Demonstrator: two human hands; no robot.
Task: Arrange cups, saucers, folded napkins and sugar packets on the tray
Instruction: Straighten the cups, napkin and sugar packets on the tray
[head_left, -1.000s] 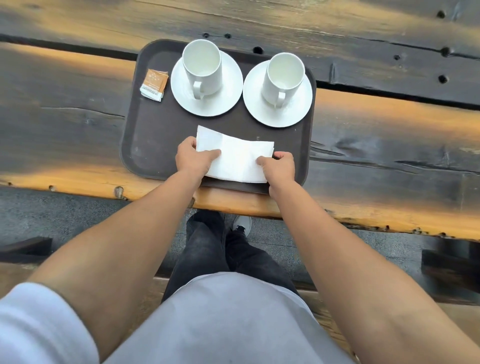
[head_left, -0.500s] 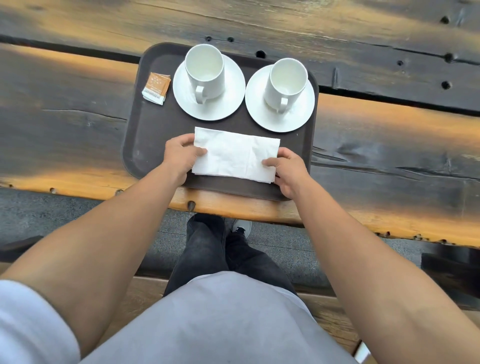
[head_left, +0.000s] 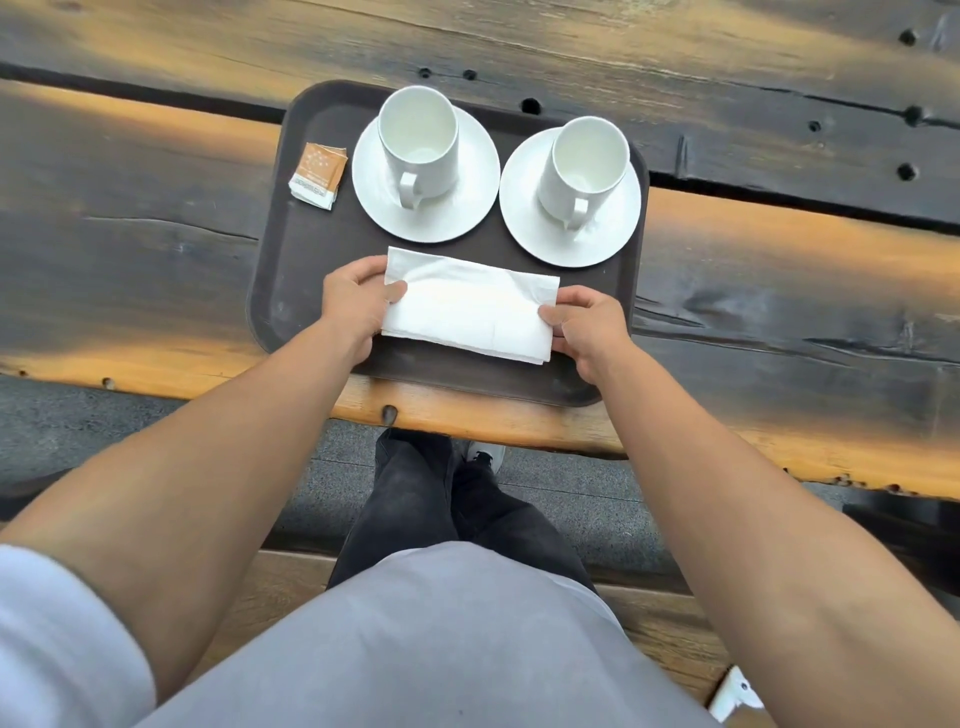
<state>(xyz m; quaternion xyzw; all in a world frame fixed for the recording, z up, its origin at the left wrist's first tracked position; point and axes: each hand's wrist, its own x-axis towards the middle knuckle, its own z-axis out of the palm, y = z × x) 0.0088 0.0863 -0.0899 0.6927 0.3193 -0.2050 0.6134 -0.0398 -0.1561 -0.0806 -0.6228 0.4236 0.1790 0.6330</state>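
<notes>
A dark brown tray (head_left: 291, 270) lies on the wooden table. At its back stand two white cups, the left cup (head_left: 418, 139) on its saucer (head_left: 467, 208) and the right cup (head_left: 587, 165) on its saucer (head_left: 613, 234), handles toward me. An orange sugar packet (head_left: 318, 169) lies at the tray's back left. A folded white napkin (head_left: 470, 306) rests across the tray's front. My left hand (head_left: 356, 304) pinches its left end, thumb on top. My right hand (head_left: 587, 325) pinches its right end.
The dark, weathered wooden table (head_left: 156, 218) stretches left and right of the tray, with its front edge (head_left: 467, 421) close to the tray's rim. Below are my legs, grey paving and a wooden bench (head_left: 291, 577).
Both hands have slid the napkin slightly away from me and straightened it on the tray; the grips moved to its two ends. Cups and sugar packet stayed put.
</notes>
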